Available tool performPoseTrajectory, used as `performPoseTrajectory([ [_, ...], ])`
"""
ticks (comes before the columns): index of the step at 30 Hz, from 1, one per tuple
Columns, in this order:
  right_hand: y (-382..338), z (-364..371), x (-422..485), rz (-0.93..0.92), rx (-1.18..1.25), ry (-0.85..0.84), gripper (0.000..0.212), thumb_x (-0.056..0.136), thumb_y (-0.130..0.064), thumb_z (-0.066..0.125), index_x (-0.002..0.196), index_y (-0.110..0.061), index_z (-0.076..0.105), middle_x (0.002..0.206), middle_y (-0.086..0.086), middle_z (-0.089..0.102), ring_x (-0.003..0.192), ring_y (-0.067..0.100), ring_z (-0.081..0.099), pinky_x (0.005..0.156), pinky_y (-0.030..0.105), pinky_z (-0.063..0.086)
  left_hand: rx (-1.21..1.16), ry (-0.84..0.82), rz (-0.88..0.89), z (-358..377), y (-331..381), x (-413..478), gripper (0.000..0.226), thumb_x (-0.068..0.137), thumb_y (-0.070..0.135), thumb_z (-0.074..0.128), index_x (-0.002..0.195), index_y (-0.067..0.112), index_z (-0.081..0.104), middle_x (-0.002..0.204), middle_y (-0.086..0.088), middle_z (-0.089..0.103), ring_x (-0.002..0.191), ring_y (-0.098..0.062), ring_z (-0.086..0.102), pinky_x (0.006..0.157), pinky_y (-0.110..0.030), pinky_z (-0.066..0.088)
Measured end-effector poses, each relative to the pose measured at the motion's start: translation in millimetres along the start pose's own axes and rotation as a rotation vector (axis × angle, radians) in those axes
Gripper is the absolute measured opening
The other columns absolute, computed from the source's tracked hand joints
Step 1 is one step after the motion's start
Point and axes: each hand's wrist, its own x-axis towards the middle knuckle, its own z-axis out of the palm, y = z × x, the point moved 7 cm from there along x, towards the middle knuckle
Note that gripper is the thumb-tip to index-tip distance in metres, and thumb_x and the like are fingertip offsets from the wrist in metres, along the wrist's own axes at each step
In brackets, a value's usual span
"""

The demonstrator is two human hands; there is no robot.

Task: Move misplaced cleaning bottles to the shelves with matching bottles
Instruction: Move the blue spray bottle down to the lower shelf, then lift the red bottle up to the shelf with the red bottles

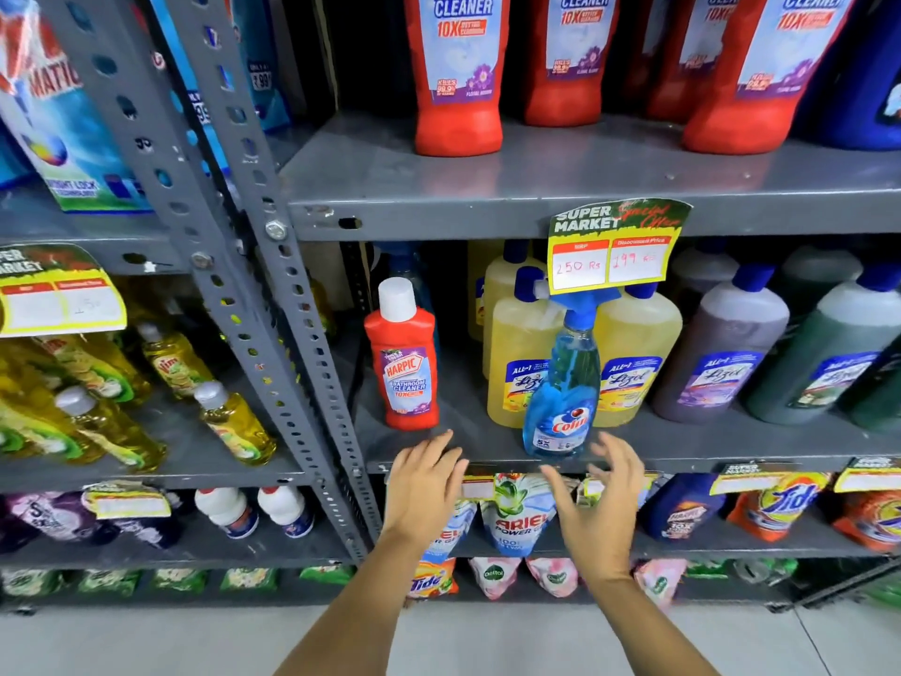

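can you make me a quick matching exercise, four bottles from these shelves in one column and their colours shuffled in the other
Column one:
1. small Harpic bottle
2. Colin spray bottle
3. Lizol bottle behind the spray
4. Lizol bottle furthest right in the front row

Column two:
A. dark green
B. red with a white cap
C. pale yellow
D. clear blue

Pairs: 1-B, 2-D, 3-C, 4-A
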Motion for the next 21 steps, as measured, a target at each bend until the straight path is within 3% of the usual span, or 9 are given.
performPoseTrajectory([
  [2, -28.0, 16.2, -6.4, -0.131, 0.025, -0.063, 0.052, 0.083, -0.031, 0.075, 0.128, -0.021, 0.051, 0.124, 0.0, 0.049, 0.102, 0.006, 0.056, 0.087, 0.024, 0.052, 0.028, -0.034, -0.085, -2.7, -18.3, -13.5, 0.03, 0.096, 0.031, 0.05, 0.118, 0.016, 0.063, 0.139, -0.005, 0.053, 0.123, -0.026, 0.052, 0.099, -0.043, 0.043],
  [4, -58.3, 44.1, 4.2, -0.221, 0.041, -0.207, 0.036, 0.091, -0.032, 0.067, 0.122, -0.021, 0.054, 0.115, -0.003, 0.054, 0.099, 0.001, 0.056, 0.084, 0.026, 0.052, 0.105, -0.178, -0.148, 3.6, -36.1, -24.2, 0.047, 0.099, 0.041, 0.035, 0.141, 0.02, 0.04, 0.156, -0.003, 0.025, 0.142, -0.024, 0.025, 0.113, -0.047, 0.027],
  [6, -85.2, 77.5, 29.2, -0.241, 0.008, -0.347, 0.041, 0.092, -0.038, 0.064, 0.127, -0.019, 0.053, 0.117, -0.003, 0.057, 0.1, -0.001, 0.054, 0.085, 0.026, 0.051, 0.164, -0.307, -0.125, 12.3, -44.0, -32.4, 0.06, 0.099, 0.051, 0.02, 0.15, 0.023, 0.01, 0.16, -0.001, 0.001, 0.147, -0.021, 0.002, 0.119, -0.045, 0.007],
  [8, -102.4, 113.5, 60.6, -0.196, -0.036, -0.447, 0.061, 0.087, -0.046, 0.067, 0.137, -0.018, 0.047, 0.126, 0.0, 0.055, 0.109, 0.004, 0.053, 0.09, 0.027, 0.05, 0.197, -0.365, -0.096, 17.5, -47.1, -35.9, 0.065, 0.097, 0.056, 0.013, 0.15, 0.024, -0.004, 0.16, -0.002, -0.006, 0.147, -0.021, -0.007, 0.119, -0.044, -0.001],
  [10, -107.5, 148.5, 85.8, -0.08, -0.042, -0.583, 0.084, 0.078, -0.049, 0.076, 0.145, -0.015, 0.039, 0.135, 0.005, 0.053, 0.119, 0.013, 0.052, 0.095, 0.032, 0.049, 0.233, -0.382, -0.087, 19.4, -49.4, -36.5, 0.066, 0.096, 0.057, 0.011, 0.149, 0.024, -0.008, 0.16, -0.002, -0.007, 0.146, -0.021, -0.009, 0.119, -0.044, -0.001],
  [12, -104.5, 177.3, 96.5, 0.059, 0.012, -0.738, 0.093, 0.07, -0.044, 0.085, 0.145, -0.014, 0.038, 0.136, 0.006, 0.054, 0.122, 0.019, 0.054, 0.098, 0.036, 0.049, 0.237, -0.375, -0.081, 19.0, -50.9, -36.4, 0.066, 0.096, 0.057, 0.016, 0.15, 0.023, -0.006, 0.161, -0.003, -0.004, 0.147, -0.021, -0.006, 0.119, -0.044, 0.001],
  [17, -95.5, 209.7, 91.0, 0.151, 0.126, -0.829, 0.049, 0.071, -0.025, 0.088, 0.11, -0.024, 0.059, 0.105, -0.002, 0.069, 0.087, 0.003, 0.065, 0.093, 0.041, 0.056, 0.198, -0.368, -0.069, 20.7, -54.2, -36.7, 0.067, 0.097, 0.054, 0.027, 0.15, 0.022, 0.001, 0.161, -0.004, 0.003, 0.147, -0.023, 0.0, 0.119, -0.045, 0.004],
  [21, -93.3, 209.6, 88.3, 0.132, 0.105, -0.787, 0.052, 0.073, -0.027, 0.086, 0.117, -0.015, 0.062, 0.115, 0.006, 0.072, 0.1, 0.018, 0.069, 0.093, 0.042, 0.056, 0.238, -0.385, -0.067, 23.5, -53.0, -37.5, 0.071, 0.096, 0.055, 0.029, 0.15, 0.02, -0.001, 0.161, -0.007, 0.002, 0.147, -0.025, 0.0, 0.119, -0.047, 0.005],
])
